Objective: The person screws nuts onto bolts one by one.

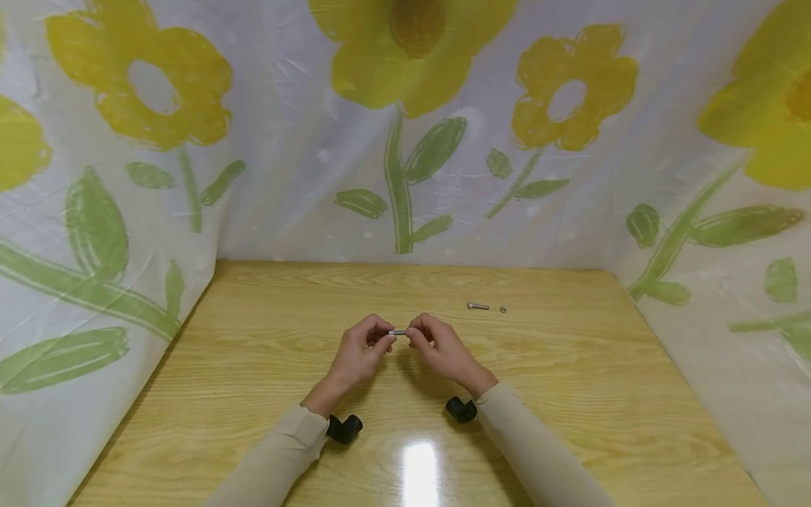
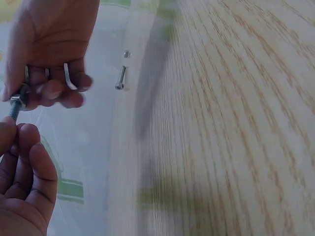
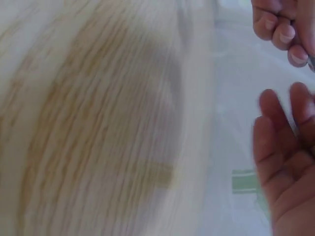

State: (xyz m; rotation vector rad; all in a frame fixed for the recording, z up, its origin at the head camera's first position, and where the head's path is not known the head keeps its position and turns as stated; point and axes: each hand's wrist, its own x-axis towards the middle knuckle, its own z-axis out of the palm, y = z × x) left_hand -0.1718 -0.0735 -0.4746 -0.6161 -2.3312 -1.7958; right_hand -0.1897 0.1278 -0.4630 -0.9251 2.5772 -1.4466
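Over the middle of the table, my two hands meet at a small metal bolt [image 1: 398, 332]. My left hand [image 1: 356, 354] pinches one end between thumb and fingertips. At the other end, the thumb and forefinger of my right hand [image 1: 448, 354] grip a small nut [image 2: 17, 99] on the bolt. Silver thread shows between the two hands in the left wrist view. The right hand's other fingers [image 2: 51, 91] are loosely bent. In the right wrist view the bolt is almost wholly out of frame.
Farther back and to the right, a second bolt [image 1: 478, 306] lies on the wooden table [image 1: 304, 296], with a loose nut [image 1: 503, 310] beside it. A flower-printed cloth [image 1: 272, 190] stands around the back and sides. Black wrist cameras [image 1: 345, 429] sit under the sleeves.
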